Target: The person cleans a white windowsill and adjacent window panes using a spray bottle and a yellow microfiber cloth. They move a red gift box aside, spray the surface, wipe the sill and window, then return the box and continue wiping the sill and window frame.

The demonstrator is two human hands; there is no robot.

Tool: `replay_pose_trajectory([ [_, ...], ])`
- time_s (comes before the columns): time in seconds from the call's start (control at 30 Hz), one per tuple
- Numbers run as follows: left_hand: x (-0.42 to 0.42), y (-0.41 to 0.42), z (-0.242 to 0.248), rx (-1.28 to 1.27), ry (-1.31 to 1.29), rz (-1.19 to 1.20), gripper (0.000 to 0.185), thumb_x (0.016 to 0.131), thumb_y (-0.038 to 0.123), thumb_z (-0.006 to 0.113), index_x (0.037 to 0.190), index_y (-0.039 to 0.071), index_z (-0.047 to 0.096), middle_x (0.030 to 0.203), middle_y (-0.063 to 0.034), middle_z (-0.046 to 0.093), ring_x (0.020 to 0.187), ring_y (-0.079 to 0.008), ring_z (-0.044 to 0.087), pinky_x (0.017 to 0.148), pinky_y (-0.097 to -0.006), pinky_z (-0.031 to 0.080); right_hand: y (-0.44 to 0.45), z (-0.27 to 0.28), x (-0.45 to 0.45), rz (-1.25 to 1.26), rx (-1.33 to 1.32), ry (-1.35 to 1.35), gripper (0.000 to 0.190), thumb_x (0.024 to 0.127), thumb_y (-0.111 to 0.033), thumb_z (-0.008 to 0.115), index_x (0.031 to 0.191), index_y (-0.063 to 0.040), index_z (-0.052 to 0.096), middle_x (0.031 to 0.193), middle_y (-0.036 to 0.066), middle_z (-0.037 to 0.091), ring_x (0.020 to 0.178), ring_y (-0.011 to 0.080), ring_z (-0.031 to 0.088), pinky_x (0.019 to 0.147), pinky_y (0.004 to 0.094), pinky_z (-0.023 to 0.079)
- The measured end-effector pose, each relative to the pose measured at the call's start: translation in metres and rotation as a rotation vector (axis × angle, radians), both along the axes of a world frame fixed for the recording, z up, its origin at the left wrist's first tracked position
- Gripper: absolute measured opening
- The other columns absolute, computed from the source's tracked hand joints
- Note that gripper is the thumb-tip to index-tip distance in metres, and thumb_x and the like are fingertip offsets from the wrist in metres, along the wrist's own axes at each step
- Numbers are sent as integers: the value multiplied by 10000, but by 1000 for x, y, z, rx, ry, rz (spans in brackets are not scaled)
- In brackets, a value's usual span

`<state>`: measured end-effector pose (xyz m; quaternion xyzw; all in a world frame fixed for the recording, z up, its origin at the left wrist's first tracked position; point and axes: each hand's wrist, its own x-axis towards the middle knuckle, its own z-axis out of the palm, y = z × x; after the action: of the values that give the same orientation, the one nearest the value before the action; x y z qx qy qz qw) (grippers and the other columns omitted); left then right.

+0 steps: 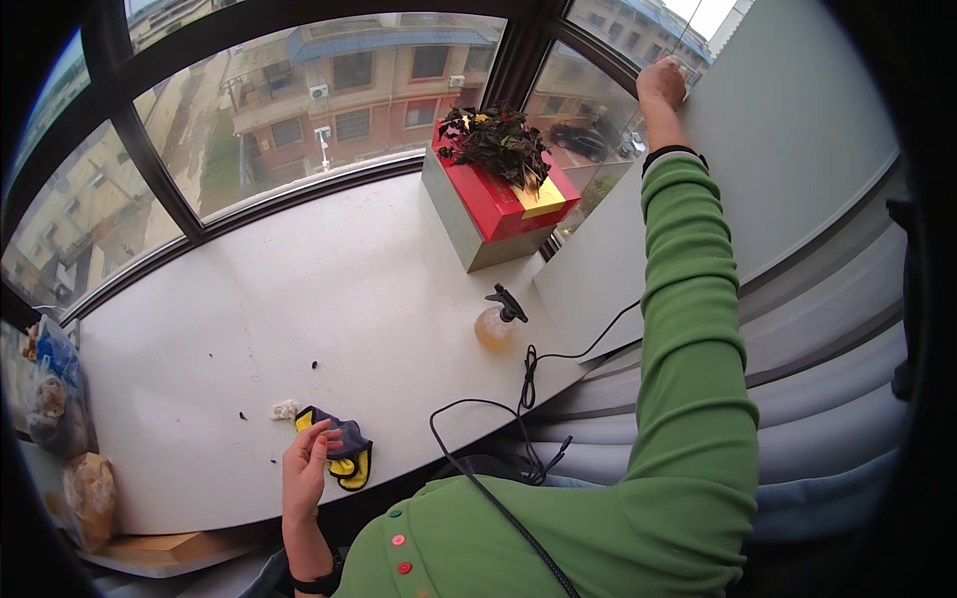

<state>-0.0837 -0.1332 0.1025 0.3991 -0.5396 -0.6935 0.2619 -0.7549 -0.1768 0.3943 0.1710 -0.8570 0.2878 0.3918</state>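
Note:
My right hand [662,81] is raised at the upper right, beside a pale panel and the window, with its fingers curled; a thin line runs up from it, and I cannot tell whether it holds something. My left hand [308,467] is low over the front edge of the white surface, fingers apart, in front of a grey and yellow cloth [351,441]. A crumpled white scrap [285,410] lies beside the cloth. A spray bottle [495,329] with a black trigger head and amber liquid stands further right. Dark dried leaves [499,146] lie on a red box [490,205].
Windows border the white surface [187,314] at the back. Small dark bits [315,365] are scattered on it. Plastic bags [56,396] sit at the far left. A black cord [529,374] crosses the front edge near my body. Grey curtains [830,359] hang at the right.

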Motion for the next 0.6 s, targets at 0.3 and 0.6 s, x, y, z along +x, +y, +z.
replay_pose_trajectory([
  [0.3, -13, -1, 1, 5, -22, -48, 327, 995, 169, 500, 1241, -42, 546, 1065, -125, 658, 918, -153, 613, 862, -279, 473, 2, -24, -9, -64, 187, -95, 341, 920, -185, 484, 1196, 11, 528, 1241, 212, 529, 1060, 378, 609, 887, 454, 513],
  [0.6, 4, -12, 1, -27, -33, 16, 325, 996, 173, 504, 1233, -43, 551, 1061, -130, 657, 908, -155, 619, 852, -282, 477, -4, -88, 1, -138, 16, -363, 344, 918, -151, 515, 1205, 36, 478, 1242, 213, 506, 1096, 364, 589, 902, 408, 523],
])
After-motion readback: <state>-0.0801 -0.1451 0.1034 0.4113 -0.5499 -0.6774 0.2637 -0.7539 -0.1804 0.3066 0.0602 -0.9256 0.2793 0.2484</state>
